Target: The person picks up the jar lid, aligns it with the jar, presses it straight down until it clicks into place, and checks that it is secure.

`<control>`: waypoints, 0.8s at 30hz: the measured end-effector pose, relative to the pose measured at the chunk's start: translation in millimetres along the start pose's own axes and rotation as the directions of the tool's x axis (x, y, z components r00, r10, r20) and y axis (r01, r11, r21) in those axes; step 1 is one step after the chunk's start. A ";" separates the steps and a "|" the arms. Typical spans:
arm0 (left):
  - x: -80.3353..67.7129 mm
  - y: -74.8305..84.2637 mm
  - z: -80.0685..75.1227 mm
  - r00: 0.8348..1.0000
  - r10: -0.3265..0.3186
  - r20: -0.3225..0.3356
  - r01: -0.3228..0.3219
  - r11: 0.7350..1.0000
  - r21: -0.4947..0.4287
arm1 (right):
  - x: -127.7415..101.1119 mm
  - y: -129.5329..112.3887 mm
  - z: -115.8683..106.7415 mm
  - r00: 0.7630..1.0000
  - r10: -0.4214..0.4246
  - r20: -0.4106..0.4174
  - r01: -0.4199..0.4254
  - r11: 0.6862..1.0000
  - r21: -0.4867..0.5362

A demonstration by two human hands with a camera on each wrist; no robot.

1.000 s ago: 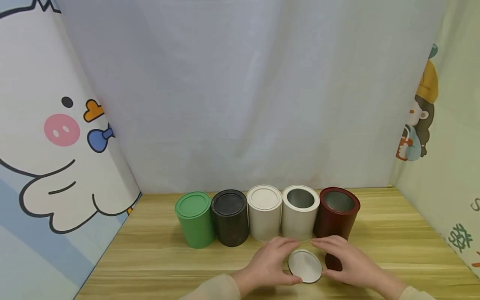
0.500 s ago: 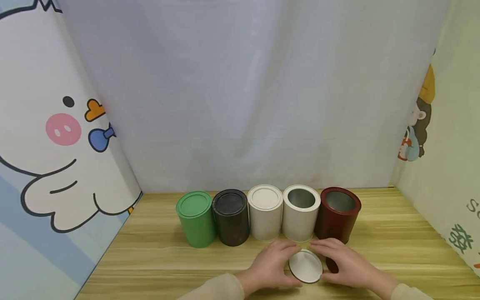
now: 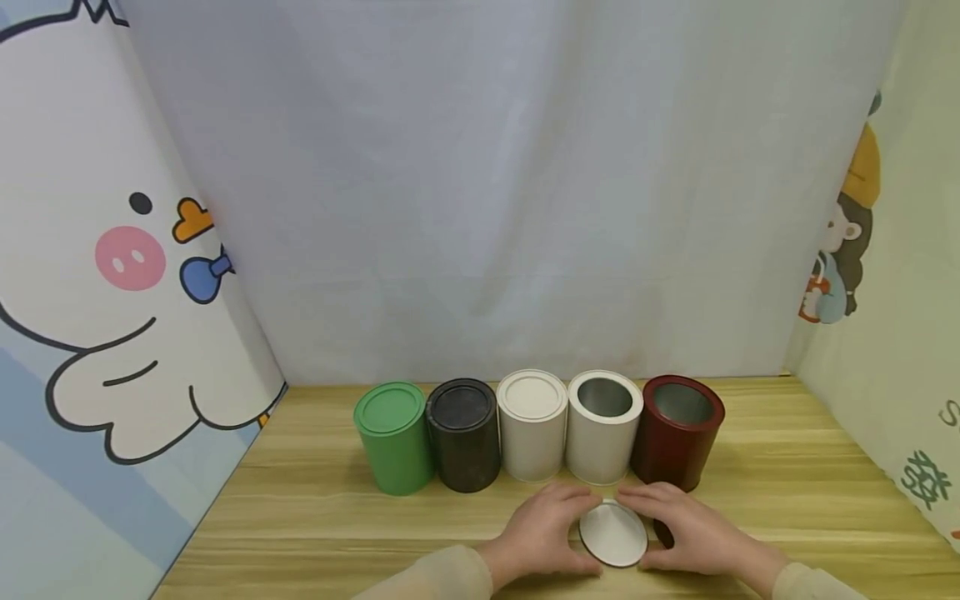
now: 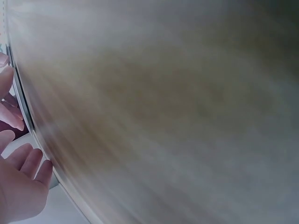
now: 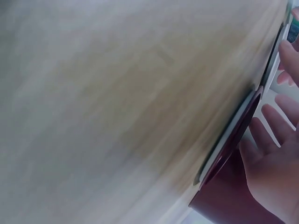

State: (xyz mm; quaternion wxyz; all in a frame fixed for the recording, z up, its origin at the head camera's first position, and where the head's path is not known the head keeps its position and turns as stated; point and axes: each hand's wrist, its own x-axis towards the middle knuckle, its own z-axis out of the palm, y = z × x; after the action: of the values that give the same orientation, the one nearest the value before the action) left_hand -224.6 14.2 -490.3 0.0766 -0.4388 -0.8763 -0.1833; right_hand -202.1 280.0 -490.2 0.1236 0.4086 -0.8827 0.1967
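Note:
In the head view a round white lid (image 3: 612, 534) lies on the wooden table between both hands. My left hand (image 3: 542, 532) curves loosely beside its left edge, thumb apart from the fingers. On the other side my right hand (image 3: 693, 533) arches the same way, its fingertips close to the lid's right edge. Contact with the lid cannot be made out. Under the right hand a dark red lid (image 3: 663, 533) is mostly hidden; the right wrist view shows that red lid (image 5: 236, 133) flat on the table beside the spread fingers (image 5: 271, 128).
Behind the hands stands a row of cans. The green can (image 3: 397, 458), black can (image 3: 467, 458) and one white can (image 3: 531, 450) wear lids. A second white can (image 3: 600, 450) and a dark red can (image 3: 673, 454) have open tops. A grey curtain (image 3: 487, 208) hangs behind.
My right hand has drawn slightly left and nearer to me, closer to the white lid, covering more of the red lid. The left hand and the lids have barely moved.

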 end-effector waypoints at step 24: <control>3.0 -5.8 0.9 0.999 0.050 0.019 -0.051 0.997 0.062 | 0.7 2.7 5.6 1.000 0.011 0.022 -0.012 1.000 0.015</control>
State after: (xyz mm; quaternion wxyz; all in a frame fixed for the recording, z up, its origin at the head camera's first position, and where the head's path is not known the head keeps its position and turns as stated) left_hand -231.0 13.5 -491.8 0.0871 -0.4598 -0.8710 -0.1497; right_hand -204.9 278.6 -495.6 0.1097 0.4066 -0.8848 0.1995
